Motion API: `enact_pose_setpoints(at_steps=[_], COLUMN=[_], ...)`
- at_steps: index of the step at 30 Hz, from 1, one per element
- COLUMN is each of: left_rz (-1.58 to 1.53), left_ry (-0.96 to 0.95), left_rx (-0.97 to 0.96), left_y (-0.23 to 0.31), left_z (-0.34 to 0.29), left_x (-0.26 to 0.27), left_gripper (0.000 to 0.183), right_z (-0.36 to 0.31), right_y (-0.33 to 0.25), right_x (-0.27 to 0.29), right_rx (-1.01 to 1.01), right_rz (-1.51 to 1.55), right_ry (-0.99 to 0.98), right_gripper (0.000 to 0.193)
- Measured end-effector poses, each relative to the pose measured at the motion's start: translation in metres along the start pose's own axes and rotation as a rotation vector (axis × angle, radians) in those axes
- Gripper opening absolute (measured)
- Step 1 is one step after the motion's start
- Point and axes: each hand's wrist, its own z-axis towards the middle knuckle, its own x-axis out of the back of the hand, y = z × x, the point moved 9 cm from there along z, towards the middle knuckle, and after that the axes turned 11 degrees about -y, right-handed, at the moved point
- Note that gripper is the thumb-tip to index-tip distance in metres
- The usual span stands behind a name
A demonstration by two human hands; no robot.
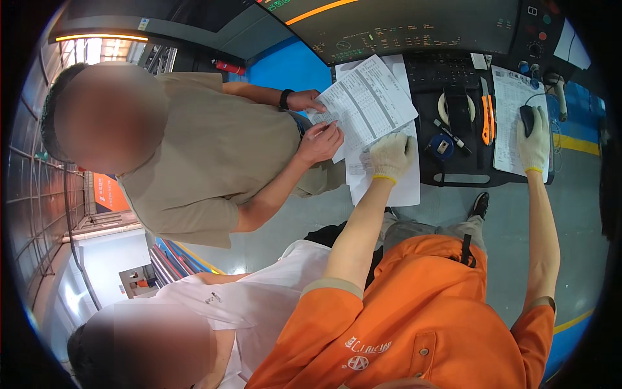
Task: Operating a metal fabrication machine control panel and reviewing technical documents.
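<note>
A black computer mouse (527, 120) lies on a printed sheet (507, 139) at the right of the black desk shelf. My right hand (534, 144), in a white knitted glove with a yellow cuff, is wrapped over it. My left hand (392, 157), gloved the same way, rests with curled fingers on white papers (389, 188) at the shelf's left end. Whether it holds anything is hidden. Just beyond it, a person in a khaki shirt has both bare hands (321, 142) at a printed form (368, 102).
On the shelf (461, 178) are a keyboard (440, 70), a tape roll (442, 110), a blue tape measure (440, 146), a marker (453, 135) and orange utility knives (487, 120). A wide screen (402, 29) stands behind. A scanner (558, 97) hangs at right. Another person in white (278, 285) is close at my left.
</note>
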Motion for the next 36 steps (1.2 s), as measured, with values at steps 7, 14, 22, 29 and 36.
enact_pose_setpoints(at_steps=[7, 14, 22, 29, 36], left_rz=[0.015, 0.011, 0.002, 0.001, 0.007], left_ry=[0.023, 0.149, 0.166, 0.176, 0.158], left_rx=[-0.017, -0.064, -0.090, -0.090, -0.072], left_y=[0.000, 0.002, 0.004, 0.003, 0.003], left_z=[0.000, -0.002, -0.002, -0.003, -0.003], left_x=[0.000, 0.007, 0.008, 0.008, 0.006], left_gripper=[0.029, 0.025, 0.024, 0.024, 0.024], right_z=[0.000, 0.002, 0.001, 0.001, 0.001], right_y=[0.001, -0.002, -0.001, -0.001, 0.002], right_x=[-0.001, 0.000, 0.000, -0.001, -0.005], right_rx=[0.009, 0.004, 0.016, 0.017, 0.004], right_rz=[-0.015, -0.006, -0.008, -0.035, -0.029], right_ry=[0.000, -0.014, -0.013, -0.029, -0.018], right_gripper=[0.060, 0.060, 0.061, 0.061, 0.061])
